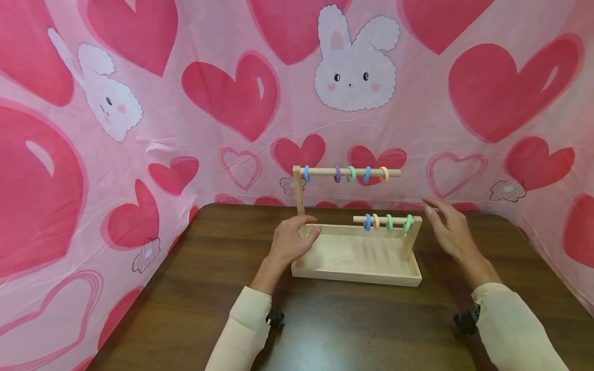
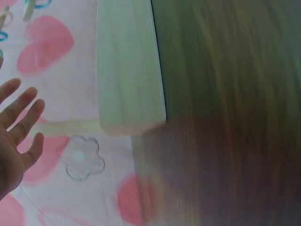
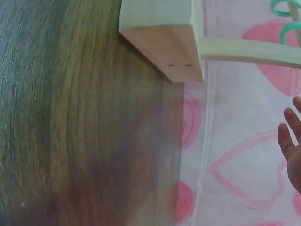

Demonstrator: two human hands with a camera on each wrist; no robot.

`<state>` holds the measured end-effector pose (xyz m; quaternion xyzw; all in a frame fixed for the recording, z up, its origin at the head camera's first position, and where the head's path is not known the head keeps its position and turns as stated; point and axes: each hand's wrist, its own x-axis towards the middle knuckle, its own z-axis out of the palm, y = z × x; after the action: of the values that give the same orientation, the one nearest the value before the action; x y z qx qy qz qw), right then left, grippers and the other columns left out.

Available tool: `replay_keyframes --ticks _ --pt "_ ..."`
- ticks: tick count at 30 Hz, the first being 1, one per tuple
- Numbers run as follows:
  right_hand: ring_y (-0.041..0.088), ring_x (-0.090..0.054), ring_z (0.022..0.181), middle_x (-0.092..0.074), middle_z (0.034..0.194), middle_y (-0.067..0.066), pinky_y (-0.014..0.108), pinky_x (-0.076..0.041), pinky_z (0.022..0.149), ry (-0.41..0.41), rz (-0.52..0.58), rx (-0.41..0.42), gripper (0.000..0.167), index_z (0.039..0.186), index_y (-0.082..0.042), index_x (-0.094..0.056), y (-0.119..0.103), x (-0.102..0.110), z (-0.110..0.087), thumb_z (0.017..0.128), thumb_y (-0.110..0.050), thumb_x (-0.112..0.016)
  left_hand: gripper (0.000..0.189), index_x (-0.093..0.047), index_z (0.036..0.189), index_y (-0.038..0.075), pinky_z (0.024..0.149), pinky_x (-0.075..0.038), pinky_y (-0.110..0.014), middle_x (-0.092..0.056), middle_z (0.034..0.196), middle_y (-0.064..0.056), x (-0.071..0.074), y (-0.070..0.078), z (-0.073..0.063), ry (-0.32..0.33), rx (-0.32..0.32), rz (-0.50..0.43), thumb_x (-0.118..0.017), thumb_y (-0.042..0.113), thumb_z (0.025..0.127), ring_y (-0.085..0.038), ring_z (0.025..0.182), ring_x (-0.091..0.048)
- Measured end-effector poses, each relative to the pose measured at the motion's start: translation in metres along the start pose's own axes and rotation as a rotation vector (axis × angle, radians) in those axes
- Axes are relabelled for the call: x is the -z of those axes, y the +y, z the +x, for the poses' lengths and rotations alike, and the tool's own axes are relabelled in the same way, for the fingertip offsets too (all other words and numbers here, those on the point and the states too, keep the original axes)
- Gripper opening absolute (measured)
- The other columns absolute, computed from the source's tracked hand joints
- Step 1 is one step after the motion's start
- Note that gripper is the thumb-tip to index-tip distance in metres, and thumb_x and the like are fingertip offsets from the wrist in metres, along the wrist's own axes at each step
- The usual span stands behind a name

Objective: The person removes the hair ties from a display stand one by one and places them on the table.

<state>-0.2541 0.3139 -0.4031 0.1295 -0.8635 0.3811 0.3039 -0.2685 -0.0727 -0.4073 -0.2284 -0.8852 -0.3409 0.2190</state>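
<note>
A pale wooden tray (image 1: pixel 352 279) on the table carries a left post (image 1: pixel 299 196) with an upper rod (image 1: pixel 322 171) and a shorter right post (image 1: pixel 410 242) with a lower rod (image 1: pixel 358 219). Several small rings in blue, purple, green and peach hang on the upper rod; blue, peach and green ones hang on the lower. My left hand (image 1: pixel 290 241) is by the left post, its fingers extended and apart in the left wrist view. To the right of the right post is my right hand (image 1: pixel 450 232), fingers loosely extended, touching nothing.
The dark wooden table (image 1: pixel 334 330) lies under the tray. Behind and on both sides hangs a pink cloth (image 1: pixel 297 113) with red hearts and white rabbits. Each wrist has a small black device (image 1: pixel 466 321) strapped on.
</note>
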Motion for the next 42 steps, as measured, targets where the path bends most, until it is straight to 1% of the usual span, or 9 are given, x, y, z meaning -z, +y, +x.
replay_keyframes --ticks 3,5,7,17,21,25,30,36,42 --pt "-0.026 -0.046 0.103 -0.069 0.125 -0.015 -0.005 -0.032 0.089 0.005 0.071 -0.016 0.034 0.130 0.002 -0.064 -0.004 -0.002 0.000 0.106 -0.017 -0.052 0.029 -0.077 0.111 0.011 0.092 -0.058 -0.044 -0.079 0.109 -0.004 -0.007 0.009 -0.001 -0.004 -0.008 -0.028 -0.068 0.032 0.093 -0.023 0.104 -0.074" --pt "-0.029 -0.046 0.102 -0.060 0.116 -0.037 -0.005 -0.034 0.088 -0.007 0.099 -0.035 0.033 0.129 0.003 -0.065 -0.006 -0.002 -0.001 0.106 -0.017 -0.052 0.029 -0.077 0.111 0.011 0.091 -0.058 -0.043 -0.079 0.108 -0.004 -0.011 0.015 -0.002 -0.008 -0.009 -0.051 -0.068 0.032 0.093 -0.021 0.103 -0.074" --pt "-0.028 -0.047 0.102 -0.052 0.109 -0.047 -0.004 -0.035 0.088 -0.026 0.120 -0.061 0.033 0.127 0.003 -0.065 -0.008 -0.001 -0.003 0.106 -0.018 -0.052 0.029 -0.077 0.111 0.011 0.091 -0.058 -0.042 -0.079 0.107 -0.003 -0.016 0.020 -0.002 -0.015 -0.008 -0.075 -0.067 0.032 0.094 -0.020 0.103 -0.074" --pt "-0.014 -0.064 0.098 -0.070 0.102 -0.030 0.003 -0.050 0.084 -0.054 0.367 -0.139 0.028 0.121 0.011 -0.064 -0.012 -0.004 -0.011 0.097 -0.003 -0.065 0.027 -0.076 0.110 0.009 0.093 -0.057 -0.039 -0.079 0.105 -0.005 -0.040 0.042 0.000 -0.040 0.046 -0.228 -0.068 0.029 0.095 -0.021 0.103 -0.073" --pt "-0.014 -0.066 0.093 -0.071 0.097 -0.030 0.005 -0.052 0.080 -0.044 0.395 -0.150 0.023 0.114 0.011 -0.067 -0.011 -0.005 -0.013 0.094 0.001 -0.068 0.024 -0.076 0.109 0.008 0.095 -0.056 -0.040 -0.078 0.105 -0.007 -0.047 0.050 0.000 -0.031 0.100 -0.332 -0.069 0.025 0.094 -0.024 0.103 -0.073" --pt "-0.013 -0.068 0.088 -0.073 0.095 -0.029 0.007 -0.053 0.077 -0.036 0.429 -0.154 0.020 0.111 0.009 -0.070 -0.011 -0.007 -0.015 0.092 0.004 -0.069 0.021 -0.076 0.106 0.011 0.090 -0.055 -0.031 -0.078 0.101 -0.006 -0.054 0.056 0.000 -0.014 0.138 -0.389 -0.070 0.026 0.093 -0.019 0.098 -0.073" --pt "-0.013 -0.068 0.083 -0.073 0.092 -0.029 0.007 -0.054 0.074 -0.018 0.448 -0.146 0.019 0.110 0.006 -0.072 -0.011 -0.011 -0.015 0.091 0.006 -0.069 0.020 -0.077 0.103 0.010 0.081 -0.052 -0.026 -0.078 0.093 -0.004 -0.064 0.064 0.000 0.033 0.171 -0.406 -0.073 0.026 0.091 -0.014 0.089 -0.072" --pt "-0.012 -0.067 0.078 -0.074 0.087 -0.027 0.007 -0.054 0.072 0.046 0.452 -0.114 0.019 0.108 0.012 -0.071 -0.009 -0.014 -0.013 0.089 0.012 -0.068 0.017 -0.077 0.098 0.010 0.074 -0.051 -0.023 -0.077 0.085 -0.004 -0.077 0.075 0.003 0.129 0.196 -0.417 -0.077 0.022 0.086 -0.021 0.082 -0.073" --pt "-0.012 -0.067 0.078 -0.074 0.088 -0.026 0.006 -0.053 0.071 0.054 0.479 -0.108 0.020 0.106 0.007 -0.074 -0.008 -0.016 -0.014 0.088 0.014 -0.068 0.019 -0.077 0.096 0.009 0.068 -0.047 -0.015 -0.075 0.080 -0.006 -0.088 0.081 0.003 0.181 0.204 -0.392 -0.079 0.024 0.084 -0.019 0.075 -0.070"
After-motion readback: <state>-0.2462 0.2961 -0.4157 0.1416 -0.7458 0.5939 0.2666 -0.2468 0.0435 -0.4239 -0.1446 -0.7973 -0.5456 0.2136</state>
